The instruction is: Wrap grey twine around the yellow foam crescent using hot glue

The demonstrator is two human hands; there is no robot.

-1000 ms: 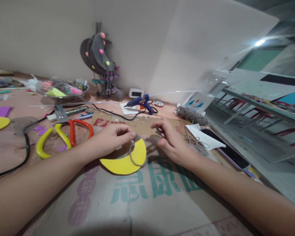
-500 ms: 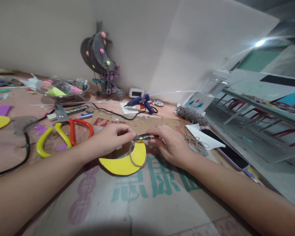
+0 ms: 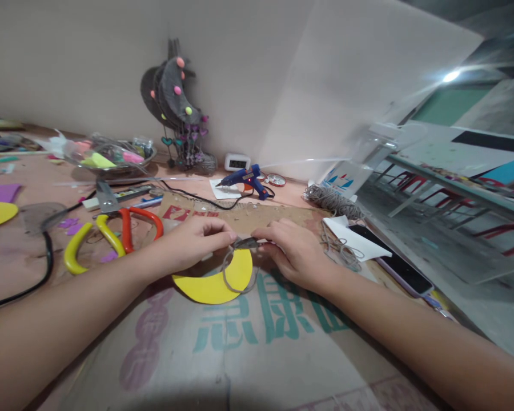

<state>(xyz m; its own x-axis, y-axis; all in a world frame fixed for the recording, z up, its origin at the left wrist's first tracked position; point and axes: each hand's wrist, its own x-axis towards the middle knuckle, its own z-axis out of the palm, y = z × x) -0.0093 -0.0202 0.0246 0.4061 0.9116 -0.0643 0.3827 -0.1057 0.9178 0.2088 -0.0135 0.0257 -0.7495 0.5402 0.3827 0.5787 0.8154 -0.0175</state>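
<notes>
A yellow crescent-shaped piece (image 3: 212, 286) lies flat on the printed cardboard (image 3: 188, 359) between my hands, and grey yarn (image 3: 225, 278) curves over its right half. My left hand (image 3: 195, 242) is closed, thumb and forefinger pinching the yarn just above the crescent's upper tip. In the fingers of my right hand (image 3: 291, 251) is a small dark blade-like tool (image 3: 245, 244), pointing left towards the left fingertips. Its exact kind is too small and blurred to make out. The tool's tip lies close to the pinched yarn, over the crescent's top end.
Left are yellow-handled (image 3: 77, 248) and orange-handled (image 3: 126, 231) tools, a black cable (image 3: 48, 257) and a basket (image 3: 111, 168) of craft bits. Behind stand a blue glue gun (image 3: 248, 180), small clock (image 3: 237, 162) and grey moon decorations (image 3: 175, 94). Right lie yarn (image 3: 332, 202) and a phone (image 3: 405, 268).
The dark tool in my right hand has shifted slightly left and down, and looks turned. My left hand still pinches the yarn; the crescent has barely moved.
</notes>
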